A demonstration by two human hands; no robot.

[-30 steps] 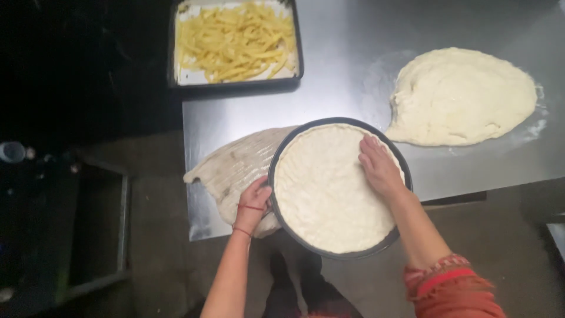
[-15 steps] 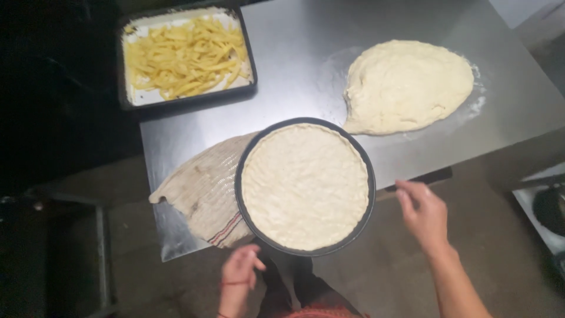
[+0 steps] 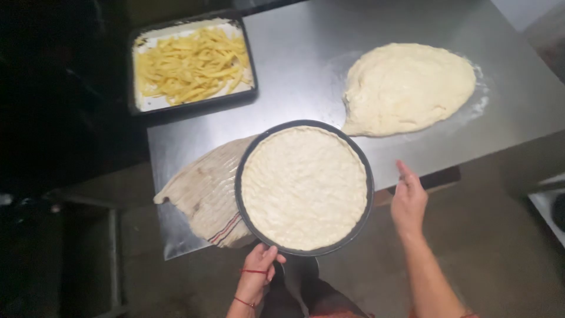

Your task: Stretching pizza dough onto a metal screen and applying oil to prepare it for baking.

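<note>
A round dark pan (image 3: 242,203) filled with pressed flat dough (image 3: 303,186) overhangs the near edge of a steel table (image 3: 294,76). My left hand (image 3: 258,272) grips the pan's near rim from below. To the right of the pan my right hand (image 3: 408,200) hovers with fingers apart, holding nothing. A large flattened dough mass (image 3: 407,87) lies on the floured table at the far right.
A striped cloth (image 3: 203,191) lies under the pan's left side, draped over the table edge. A dark rectangular tray of yellow strips (image 3: 191,62) sits at the far left of the table. Dark metal framework (image 3: 88,235) stands on the floor at left.
My right hand came off the dough in the pan and moved out to the right. My left hand shifted from the pan's left side to its near rim.
</note>
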